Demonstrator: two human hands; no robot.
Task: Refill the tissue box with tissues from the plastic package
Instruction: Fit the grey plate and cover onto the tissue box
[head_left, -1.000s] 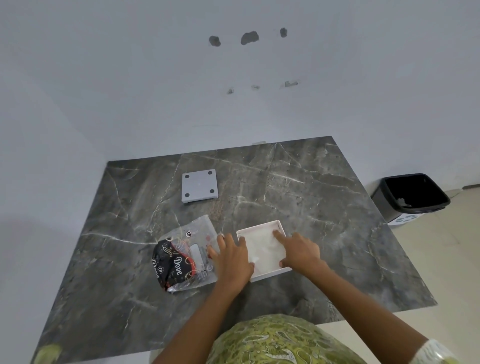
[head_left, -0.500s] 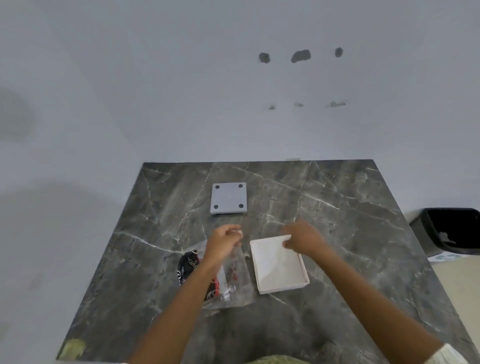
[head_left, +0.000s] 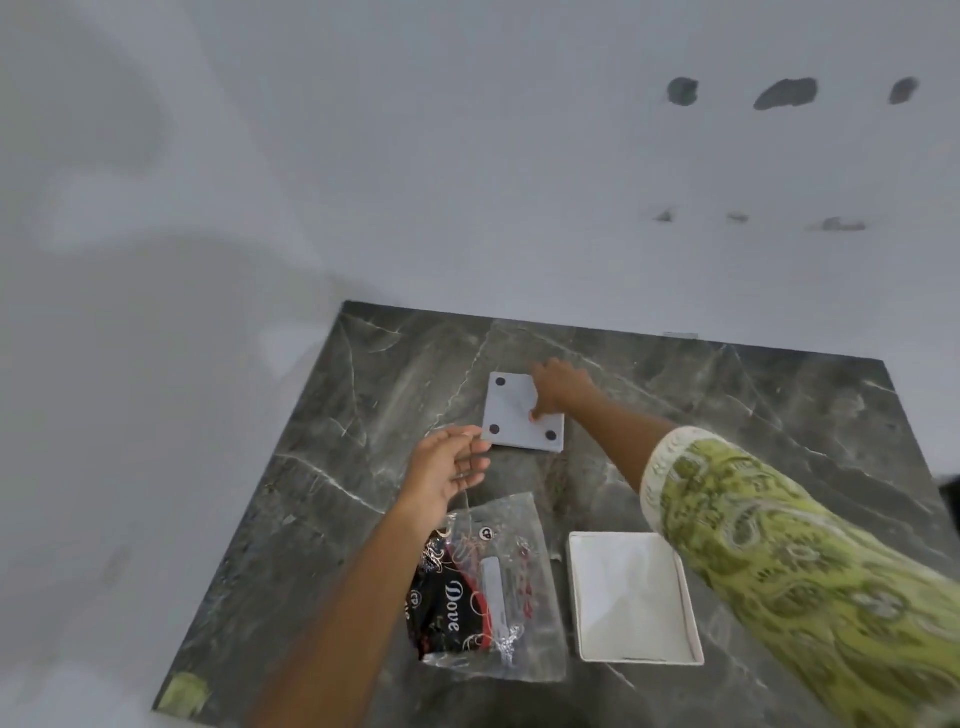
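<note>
The white tissue box (head_left: 573, 597) lies open on the near right of the dark marble table (head_left: 753, 415), with white tissues (head_left: 631, 592) showing inside. Left of it lies the crumpled clear plastic package (head_left: 501, 587) with black and red print. Farther back lies a grey square lid (head_left: 511, 410) with dark dots at its corners. My right hand (head_left: 561, 387) is stretched out to the lid's far right corner, thumb on top and fingers over the edge. Close to the lid's near left corner, my left hand (head_left: 444, 470) hovers with its fingers spread and nothing in it.
A white wall with dark marks rises right behind the table. A yellow-green scrap (head_left: 182, 693) sits on the near left table corner. A sliver of a black bin (head_left: 953, 493) shows at the right edge. My patterned green sleeve (head_left: 779, 561) crosses above the box.
Both hands have left the tissue box and package and reached toward the back of the table. My right hand has arrived on the grey lid, and the left has opened beside it.
</note>
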